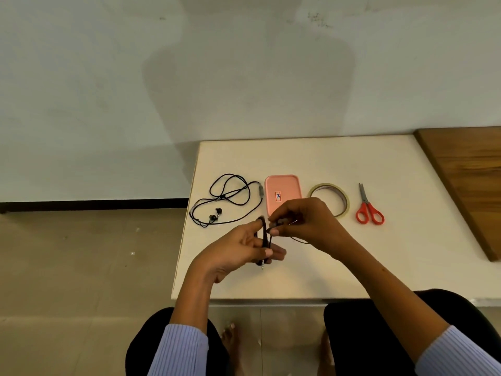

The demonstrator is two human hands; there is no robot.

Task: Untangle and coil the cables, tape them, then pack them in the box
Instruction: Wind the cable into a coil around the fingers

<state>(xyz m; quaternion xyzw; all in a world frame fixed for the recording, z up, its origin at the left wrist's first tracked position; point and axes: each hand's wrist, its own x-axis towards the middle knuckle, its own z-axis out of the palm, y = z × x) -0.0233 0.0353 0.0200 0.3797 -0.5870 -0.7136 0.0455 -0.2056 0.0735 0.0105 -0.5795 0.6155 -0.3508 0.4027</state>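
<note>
A dark earphone cable (264, 240) is wound in loops around the fingers of my left hand (241, 249), its jack plug hanging below the fingers. My right hand (303, 222) pinches the cable's earbud end just right of the loops, and a loose strand trails under the right wrist. A second black earphone cable (226, 198) lies loose and tangled on the white table (379, 261), to the left. The pink box (282, 191), lid on, stands behind my hands. A roll of clear tape (343, 198) lies right of the box.
Red-handled scissors (368, 210) lie right of the tape. A brown wooden board (469, 180) runs along the table's right side. The table's left edge drops to the floor just beside the loose cable. My knees sit under the near edge.
</note>
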